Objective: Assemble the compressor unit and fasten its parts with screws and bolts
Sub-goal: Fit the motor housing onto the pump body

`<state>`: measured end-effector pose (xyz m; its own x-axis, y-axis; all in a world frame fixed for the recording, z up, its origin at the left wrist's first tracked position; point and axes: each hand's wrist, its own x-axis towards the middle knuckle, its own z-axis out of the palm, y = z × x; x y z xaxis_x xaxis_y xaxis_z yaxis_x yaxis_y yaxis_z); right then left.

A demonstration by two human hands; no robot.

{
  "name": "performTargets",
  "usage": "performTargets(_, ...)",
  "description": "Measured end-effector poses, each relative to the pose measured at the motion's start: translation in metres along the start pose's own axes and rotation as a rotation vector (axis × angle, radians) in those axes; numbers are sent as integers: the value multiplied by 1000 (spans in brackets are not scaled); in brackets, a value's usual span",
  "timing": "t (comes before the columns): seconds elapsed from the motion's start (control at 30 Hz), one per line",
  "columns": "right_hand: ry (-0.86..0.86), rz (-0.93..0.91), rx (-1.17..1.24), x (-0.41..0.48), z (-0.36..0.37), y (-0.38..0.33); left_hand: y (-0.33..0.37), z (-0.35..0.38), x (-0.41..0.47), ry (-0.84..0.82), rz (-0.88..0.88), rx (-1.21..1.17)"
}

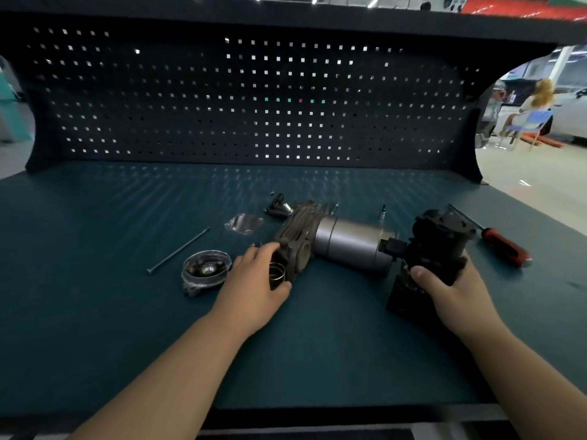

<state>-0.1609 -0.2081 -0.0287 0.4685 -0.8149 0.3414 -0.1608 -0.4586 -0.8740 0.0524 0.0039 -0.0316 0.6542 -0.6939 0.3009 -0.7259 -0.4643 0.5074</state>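
The compressor body (346,241), a silver motor cylinder with a dark ribbed crankcase (300,230) on its left end, lies across the middle of the green bench. My left hand (254,281) grips a small dark cylindrical part with a wire spring (277,274) at the crankcase's near opening. My right hand (444,287) grips a black housing block (435,249) at the motor's right end, thumb on its front. A long bolt (179,249), a round bearing cover (206,269) and a shiny square plate (243,223) lie to the left.
A red-handled screwdriver (502,246) lies at the right. A small black fitting (279,206) and a short bit (383,212) rest behind the compressor. A dark pegboard (254,100) walls the back of the bench. People sit beyond the bench at the far right.
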Motion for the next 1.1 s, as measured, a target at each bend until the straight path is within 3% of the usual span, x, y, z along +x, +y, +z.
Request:
performTargets(0.33,-172,-188,-128,-38,25,-25,-1,-3,-2,11,-25,82)
performTargets(0.53,-239,-255,-62,-60,26,-41,-2,-4,-3,2,-38,68)
performTargets(0.77,-423,-294,5,-56,88,-70,-3,-10,-3,39,-70,162)
performTargets(1.1,-410,-285,-61,-4,97,-50,-8,-7,-1,52,-63,92)
